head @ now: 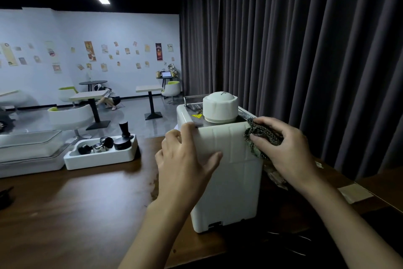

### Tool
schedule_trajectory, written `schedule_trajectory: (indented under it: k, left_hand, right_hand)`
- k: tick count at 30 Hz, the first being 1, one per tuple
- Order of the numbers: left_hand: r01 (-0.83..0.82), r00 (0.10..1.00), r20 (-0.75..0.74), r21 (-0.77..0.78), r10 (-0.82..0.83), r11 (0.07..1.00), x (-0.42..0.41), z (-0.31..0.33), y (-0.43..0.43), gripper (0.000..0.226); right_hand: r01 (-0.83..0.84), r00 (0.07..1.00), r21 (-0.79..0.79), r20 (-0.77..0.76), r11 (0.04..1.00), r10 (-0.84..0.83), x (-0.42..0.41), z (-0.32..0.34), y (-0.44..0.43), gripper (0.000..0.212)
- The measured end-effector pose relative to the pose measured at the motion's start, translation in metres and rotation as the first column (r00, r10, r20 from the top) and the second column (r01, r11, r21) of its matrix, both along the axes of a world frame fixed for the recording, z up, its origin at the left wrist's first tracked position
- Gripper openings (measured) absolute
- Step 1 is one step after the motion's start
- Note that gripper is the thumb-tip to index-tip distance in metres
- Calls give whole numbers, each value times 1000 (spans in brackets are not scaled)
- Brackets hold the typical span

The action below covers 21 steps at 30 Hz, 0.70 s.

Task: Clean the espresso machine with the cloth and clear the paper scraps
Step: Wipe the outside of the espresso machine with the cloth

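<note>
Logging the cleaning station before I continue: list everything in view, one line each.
espresso machine: one, white, centre of the counter
domed cap: one, white, on machine's top
cloth: one, dark patterned, at machine's upper right edge
paper scraps: a few, brownish, counter right of machine
paper sheet: one, pale, counter far right
tray: one, white, left of machine, holds dark tools
counter: one, brown wood
curtain: one, dark grey, behind
left hand: one, holds machine's upper left corner
right hand: one, grips the cloth

1. One espresso machine (226, 170) was there, with one white cap (220, 106).
2. Two hands were counted: left hand (187, 159), right hand (285, 149).
3. One cloth (261, 135).
4. One flat paper scrap (354, 192) showed; the crumpled ones were too blurred to count.
5. One white tray (98, 161), one tamper (124, 130).
</note>
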<state>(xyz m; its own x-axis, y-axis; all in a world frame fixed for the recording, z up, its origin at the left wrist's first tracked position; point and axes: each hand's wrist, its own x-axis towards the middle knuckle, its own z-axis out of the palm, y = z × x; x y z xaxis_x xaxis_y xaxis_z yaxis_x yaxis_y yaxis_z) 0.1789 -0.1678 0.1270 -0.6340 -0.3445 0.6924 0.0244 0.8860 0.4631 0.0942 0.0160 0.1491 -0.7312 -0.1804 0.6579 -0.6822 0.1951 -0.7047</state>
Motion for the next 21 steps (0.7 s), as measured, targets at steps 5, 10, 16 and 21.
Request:
schedule_trajectory:
  k: [5,10,16,21]
  left_hand:
    - [-56,998,-11,116,58,992,-7,4,23,87]
    - [26,1000,-22,265,-21,964,-6,8,11,104]
    - [105,986,82,369,-145,923,3,30,-35,113]
    - [-59,998,1,200,60,978,3,28,10,101]
  right_hand:
    - [-69,998,-76,7,995,70,-2,0,3,32]
    - [-94,996,-65,-10,993,93,1,-6,0,33]
    - [-199,970,102,-123,975,211,17,-6,-11,35]
    - [-372,919,-162,77,914,387,-25,21,-1,30]
